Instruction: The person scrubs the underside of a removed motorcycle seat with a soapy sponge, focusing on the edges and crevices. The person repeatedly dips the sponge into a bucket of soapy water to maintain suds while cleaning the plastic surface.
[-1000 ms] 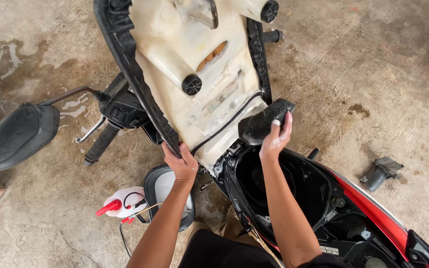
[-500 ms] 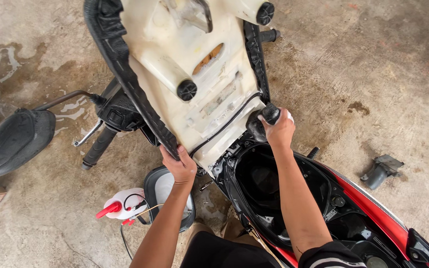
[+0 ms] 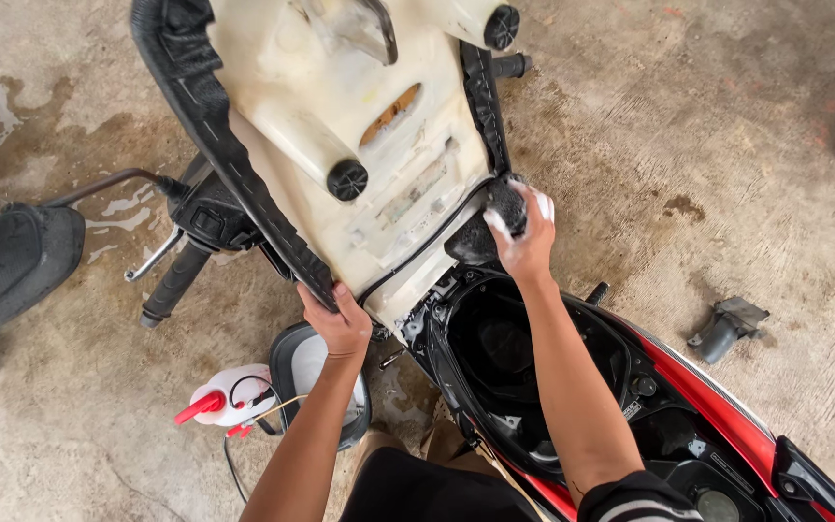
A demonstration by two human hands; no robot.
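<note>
Head view: looked down on a raised scooter seat (image 3: 340, 145), its cream underside turned toward the camera, black rim along the left edge. Left hand (image 3: 340, 324) gripped the near left edge of that rim, fingers (image 3: 319, 302) curled tight round it. Right hand (image 3: 524, 237) pressed a dark, soapy sponge (image 3: 506, 205) against the right edge of the seat's underside, fingers wrapped over the sponge, white foam on the knuckles. Just near of the sponge lay the open black storage bin (image 3: 524, 348) of the scooter, red body panel (image 3: 707, 406) running off to the near right. Left of the seat stood a black handlebar grip (image 3: 176, 285) and lever, and farther left a black mirror (image 3: 12, 266). Near the left forearm rested a white spray bottle with a red nozzle (image 3: 224, 401) beside a grey bowl-shaped cover (image 3: 292, 362), both on the wet concrete floor (image 3: 727, 145). At right on the floor lay a small grey part (image 3: 727, 327), well apart from the scooter.
</note>
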